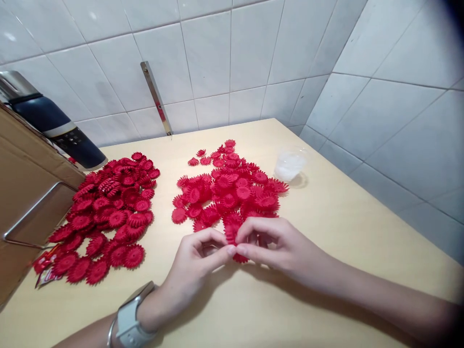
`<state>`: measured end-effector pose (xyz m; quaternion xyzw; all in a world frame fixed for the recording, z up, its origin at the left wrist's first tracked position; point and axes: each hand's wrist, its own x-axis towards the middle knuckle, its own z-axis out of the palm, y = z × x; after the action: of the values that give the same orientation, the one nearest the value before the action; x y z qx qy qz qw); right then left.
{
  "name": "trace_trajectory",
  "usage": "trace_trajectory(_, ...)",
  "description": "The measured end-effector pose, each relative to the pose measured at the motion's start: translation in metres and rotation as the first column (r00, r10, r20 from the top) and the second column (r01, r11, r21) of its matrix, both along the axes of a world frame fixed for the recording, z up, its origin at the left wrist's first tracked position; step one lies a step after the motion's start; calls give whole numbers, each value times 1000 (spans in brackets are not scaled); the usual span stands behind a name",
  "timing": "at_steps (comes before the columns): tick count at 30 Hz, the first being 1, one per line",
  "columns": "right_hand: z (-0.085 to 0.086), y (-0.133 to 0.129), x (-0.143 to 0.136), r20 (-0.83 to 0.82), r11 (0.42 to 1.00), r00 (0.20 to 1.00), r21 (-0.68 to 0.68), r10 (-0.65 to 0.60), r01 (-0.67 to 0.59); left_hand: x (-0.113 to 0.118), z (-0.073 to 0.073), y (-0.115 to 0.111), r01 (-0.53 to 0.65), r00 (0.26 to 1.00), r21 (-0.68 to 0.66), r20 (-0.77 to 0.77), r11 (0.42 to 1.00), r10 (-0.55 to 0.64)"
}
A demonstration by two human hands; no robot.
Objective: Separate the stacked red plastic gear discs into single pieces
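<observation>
Both hands meet at the near edge of the middle pile of red flower-shaped pieces (242,188). My left hand (197,263), with a watch on its wrist, pinches a red piece (232,235) between thumb and forefinger. From the right, my right hand (279,246) holds the same piece with its thumb and forefinger, the fingertips nearly touching. The lower part of the piece is partly hidden by the fingers. A second pile of red fringed discs (118,219) lies to the left.
A cardboard box (21,193) and a dark blue bottle (54,121) stand at the left. A clear plastic cup (290,165) is at the back right. A metal strip (155,96) leans on the tiled wall.
</observation>
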<state>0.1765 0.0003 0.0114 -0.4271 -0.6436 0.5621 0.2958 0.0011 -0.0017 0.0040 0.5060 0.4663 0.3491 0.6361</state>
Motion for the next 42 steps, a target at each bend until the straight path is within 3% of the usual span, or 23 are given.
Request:
trace_trajectory(6, -5, 4, 0, -240, 979, 970, -204, -28, -22, -1, 3, -2, 57, 998, -21, 36, 998, -56)
trace_trajectory(16, -8, 3, -3, -334, 937, 937, -348, -107, -17, 0, 1, -3, 56, 997, -55, 64, 997, -52)
trace_trajectory(23, -5, 4, 0, -252, 952, 965, -306, -70, -10, 0, 1, -2, 38, 987, -125, 157, 991, -18)
trace_trajectory(31, -3, 4, -4, -243, 956, 965, -292, -96, 22, 0, 2, -2, 41, 996, -66, 77, 997, -36)
trace_trajectory(42, -4, 4, -3, -236, 953, 964, -299, -126, 51, 1, 2, -1, 48, 993, -115, 109, 992, -35)
